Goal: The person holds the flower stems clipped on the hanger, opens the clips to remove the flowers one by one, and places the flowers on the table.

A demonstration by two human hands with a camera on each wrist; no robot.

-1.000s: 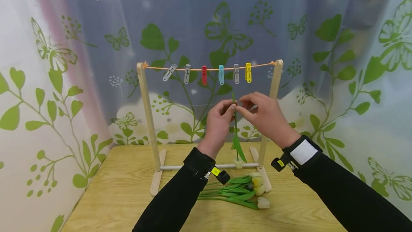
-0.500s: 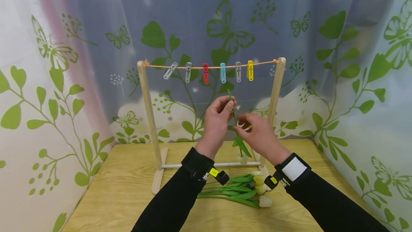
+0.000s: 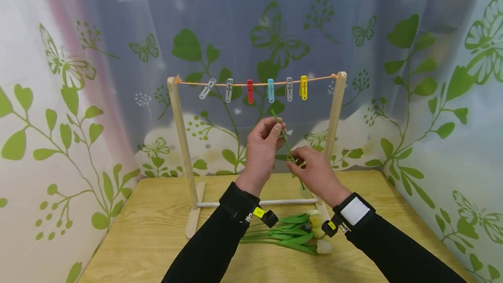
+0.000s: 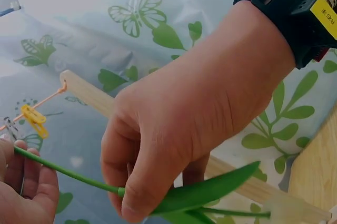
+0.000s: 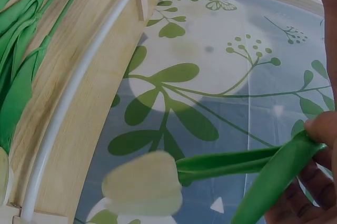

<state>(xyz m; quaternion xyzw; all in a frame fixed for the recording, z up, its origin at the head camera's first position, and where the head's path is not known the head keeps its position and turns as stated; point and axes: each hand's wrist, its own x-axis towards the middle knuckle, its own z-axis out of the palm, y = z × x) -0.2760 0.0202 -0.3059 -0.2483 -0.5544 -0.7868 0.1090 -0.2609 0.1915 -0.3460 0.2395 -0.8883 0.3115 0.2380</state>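
A white artificial tulip (image 5: 145, 184) hangs bloom-down between both hands, its green stem (image 3: 285, 140) tilted. Near the stem's cut end, my left hand (image 3: 261, 147) pinches it between thumb and fingers. My right hand (image 3: 316, 171) grips the stem lower down, by the leaf (image 4: 210, 190). In the head view that hand covers most of the leaf, and the bloom looks faint below it. Above the hands, several clothespins, including a red one (image 3: 250, 91), a blue one (image 3: 270, 90) and a yellow one (image 3: 303, 88), are clipped on an orange string (image 3: 239, 84).
The string runs between two wooden posts (image 3: 183, 143), joined low down by a white rod (image 3: 291, 202). More tulips (image 3: 292, 232) lie on the wooden table (image 3: 137, 226) in front of the rod. A patterned curtain (image 3: 220, 21) hangs behind.
My right hand has come down from beside the stem's top end to its leafy part. The stem has tilted, its top going left and the bloom right. My left hand keeps its pinch.
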